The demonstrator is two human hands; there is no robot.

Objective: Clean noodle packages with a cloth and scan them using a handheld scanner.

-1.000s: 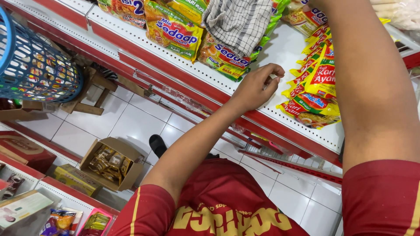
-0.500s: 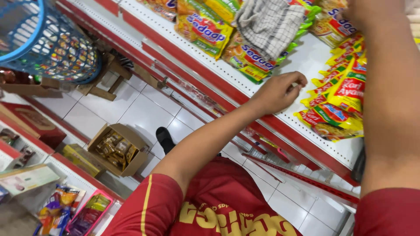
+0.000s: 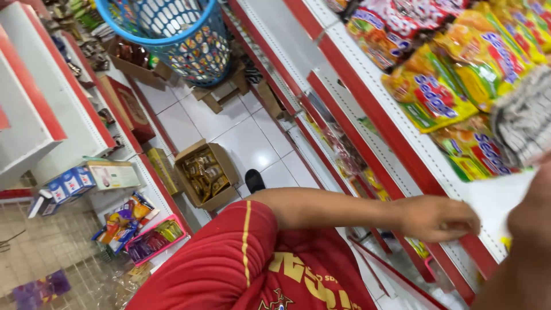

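Beside white perforated shelf (image 3: 367, 86): left hand (image 3: 437, 218) fingers loosely curled, empty; glossy crinkled packets (image 3: 436, 95).

Your left hand (image 3: 439, 218) hovers at the shelf (image 3: 396, 123) edge, right of your chest. Snack packets (image 3: 442, 86) lie on that shelf, a cloth (image 3: 525, 117) on them. An open carton (image 3: 206, 175) sits on the floor (image 3: 241, 140) left of the shelf, a basket (image 3: 178, 34) beyond it.

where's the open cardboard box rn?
Head view, lower centre-left: the open cardboard box sits on the white tiled floor, below the blue basket, beside the black shoe.
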